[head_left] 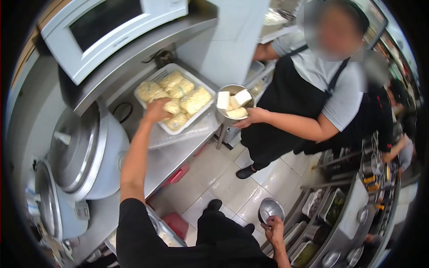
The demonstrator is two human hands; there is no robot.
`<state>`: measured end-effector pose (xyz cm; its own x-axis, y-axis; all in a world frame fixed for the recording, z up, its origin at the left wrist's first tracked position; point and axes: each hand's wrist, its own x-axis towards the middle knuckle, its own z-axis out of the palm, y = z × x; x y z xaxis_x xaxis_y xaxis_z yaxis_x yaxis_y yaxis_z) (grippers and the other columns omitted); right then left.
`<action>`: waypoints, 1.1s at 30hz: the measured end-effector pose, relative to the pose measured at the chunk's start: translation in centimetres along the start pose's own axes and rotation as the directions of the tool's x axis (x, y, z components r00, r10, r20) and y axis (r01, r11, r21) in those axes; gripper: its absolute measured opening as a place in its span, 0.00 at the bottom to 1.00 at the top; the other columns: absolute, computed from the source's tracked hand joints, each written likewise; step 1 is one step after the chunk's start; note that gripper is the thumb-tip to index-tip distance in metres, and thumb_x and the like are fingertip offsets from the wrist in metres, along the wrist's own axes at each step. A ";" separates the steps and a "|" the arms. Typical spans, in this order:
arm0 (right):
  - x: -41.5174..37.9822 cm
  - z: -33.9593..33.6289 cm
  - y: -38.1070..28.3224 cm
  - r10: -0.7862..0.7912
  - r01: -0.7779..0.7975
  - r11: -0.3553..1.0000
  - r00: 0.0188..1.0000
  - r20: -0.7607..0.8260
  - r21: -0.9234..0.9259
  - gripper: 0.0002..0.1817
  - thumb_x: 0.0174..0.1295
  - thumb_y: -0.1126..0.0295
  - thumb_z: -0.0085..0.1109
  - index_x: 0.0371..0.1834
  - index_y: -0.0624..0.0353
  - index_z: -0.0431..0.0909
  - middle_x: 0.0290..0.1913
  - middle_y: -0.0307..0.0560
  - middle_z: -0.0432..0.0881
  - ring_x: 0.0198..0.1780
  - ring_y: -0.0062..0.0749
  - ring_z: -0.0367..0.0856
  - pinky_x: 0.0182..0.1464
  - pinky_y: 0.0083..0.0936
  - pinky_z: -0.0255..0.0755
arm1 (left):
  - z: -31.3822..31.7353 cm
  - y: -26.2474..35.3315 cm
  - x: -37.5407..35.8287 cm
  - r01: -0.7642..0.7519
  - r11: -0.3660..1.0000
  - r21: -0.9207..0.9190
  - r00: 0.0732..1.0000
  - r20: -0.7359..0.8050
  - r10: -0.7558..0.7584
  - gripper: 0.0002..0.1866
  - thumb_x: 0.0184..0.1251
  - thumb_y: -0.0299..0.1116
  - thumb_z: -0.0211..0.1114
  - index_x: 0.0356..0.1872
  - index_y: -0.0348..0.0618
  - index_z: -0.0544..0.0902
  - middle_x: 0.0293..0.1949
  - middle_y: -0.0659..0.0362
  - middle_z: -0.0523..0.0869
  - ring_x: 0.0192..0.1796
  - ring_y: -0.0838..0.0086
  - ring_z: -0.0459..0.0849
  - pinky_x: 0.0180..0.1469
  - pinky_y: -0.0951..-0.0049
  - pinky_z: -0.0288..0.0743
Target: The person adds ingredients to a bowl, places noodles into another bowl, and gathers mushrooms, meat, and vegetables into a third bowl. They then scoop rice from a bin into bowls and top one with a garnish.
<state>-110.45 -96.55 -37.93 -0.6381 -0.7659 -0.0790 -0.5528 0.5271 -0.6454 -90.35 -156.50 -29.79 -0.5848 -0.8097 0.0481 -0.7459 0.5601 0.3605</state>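
Note:
My left hand [157,110] reaches into a white plastic tray [206,107] that holds several bags of pale yellow noodles [195,100]. Its fingers are curled over one of these bags [172,106] near the tray's middle; the fingertips are partly hidden. Low on the other side, my right hand [273,228] grips the rim of a small metal bowl [271,208], whose visible inside holds nothing I can make out.
A co-worker [295,89] in a dark apron stands opposite, holding a metal pot [229,120] with white blocks close to the tray. Large rice cookers [107,156] stand on the steel counter [156,167], below a microwave [116,31]. Food containers [333,205] line the right-hand station.

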 end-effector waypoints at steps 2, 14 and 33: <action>-0.6 -1.3 0.3 0.103 -0.103 0.992 0.995 -0.014 -0.073 0.12 0.35 0.77 0.72 0.16 0.64 0.75 0.29 0.47 0.77 0.30 0.40 0.77 0.33 0.30 0.71 | -0.6 -2.4 1.0 0.001 0.958 -0.288 1.000 0.012 0.003 0.35 0.38 0.40 0.74 0.54 0.44 0.77 0.53 0.49 0.79 0.56 0.58 0.76 0.58 0.67 0.68; -4.7 -15.3 8.7 0.195 -0.313 0.949 0.703 -0.684 -0.051 0.04 0.42 0.77 0.65 0.23 0.60 0.80 0.34 0.44 0.78 0.33 0.42 0.79 0.35 0.37 0.70 | 2.4 6.0 -11.5 -0.137 -0.227 -0.964 0.981 -0.099 -0.169 0.29 0.67 0.45 0.50 0.63 0.36 0.64 0.61 0.46 0.69 0.61 0.54 0.72 0.63 0.57 0.65; -8.6 -33.6 29.2 0.312 -0.399 0.894 0.225 -0.923 0.205 0.16 0.51 0.65 0.64 0.44 0.55 0.81 0.46 0.52 0.73 0.50 0.44 0.69 0.57 0.38 0.59 | 29.4 75.8 -31.0 0.852 0.041 -0.521 0.307 0.562 0.768 0.24 0.59 0.28 0.60 0.58 0.37 0.67 0.53 0.51 0.76 0.56 0.63 0.76 0.59 0.60 0.71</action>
<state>-139.10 -62.23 -30.55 -0.8109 0.3318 0.4820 -0.1299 0.7011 -0.7011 -138.11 -83.77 -31.39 -0.9316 0.2798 -0.2321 -0.3627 -0.7586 0.5413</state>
